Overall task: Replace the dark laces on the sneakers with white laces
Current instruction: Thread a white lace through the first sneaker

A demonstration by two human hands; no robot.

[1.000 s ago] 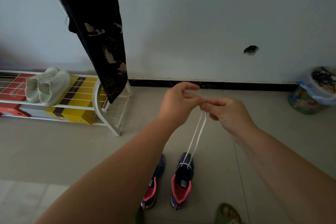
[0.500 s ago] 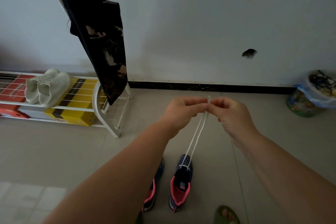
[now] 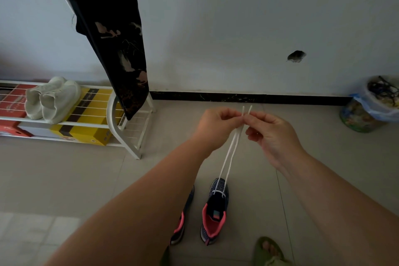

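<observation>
Two dark blue sneakers with pink linings stand on the floor. The right sneaker (image 3: 214,209) has a white lace (image 3: 230,154) threaded through its lowest eyelets. Both strands of the lace run up taut to my hands. My left hand (image 3: 216,127) pinches one strand near its tip, and my right hand (image 3: 272,136) pinches the other. The two tips stick up side by side between my fingers. The left sneaker (image 3: 183,220) is mostly hidden behind my left forearm.
A white wire shoe rack (image 3: 121,127) at the left holds pale sneakers (image 3: 51,99) and red and yellow boxes. A dark patterned bag (image 3: 114,45) hangs over it. A bin with a plastic liner (image 3: 371,106) stands at the right wall. My green sandal (image 3: 267,250) is at the bottom.
My hands have dropped lower and drawn slightly apart, and the two lace tips now stand up evenly between my fingers.
</observation>
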